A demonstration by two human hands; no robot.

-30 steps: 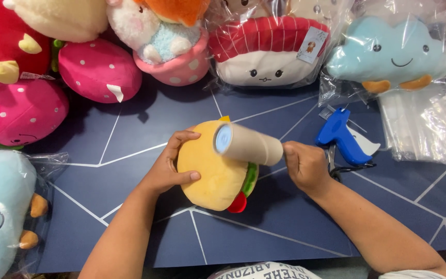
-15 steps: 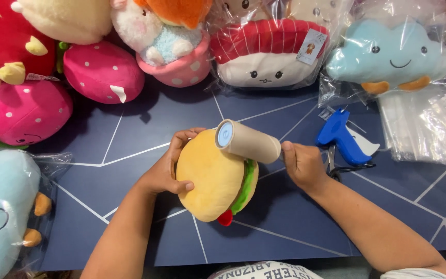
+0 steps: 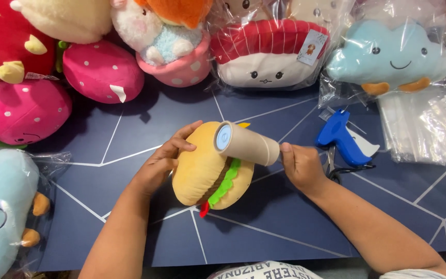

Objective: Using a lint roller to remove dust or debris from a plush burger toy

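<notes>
A round tan-and-green burger plush toy (image 3: 207, 173) lies mid-table on the dark blue line-patterned tabletop (image 3: 285, 227); a beige cylindrical lint roller (image 3: 246, 143) rests on it. A blue plastic tagging gun (image 3: 340, 137) lies right; bagged plush toys (image 3: 269, 54) sit behind.

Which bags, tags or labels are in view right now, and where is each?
Clear bag: top centre, wrapping the red-and-white plush.
Hang tag: on that bag, small white rectangle with a picture.
Clear bag: top right, around the blue cloud plush.
Clear bag: lower left, around a blue plush.
Empty clear bags: stacked at right.
White tag: on the pink strawberry plush.
</notes>
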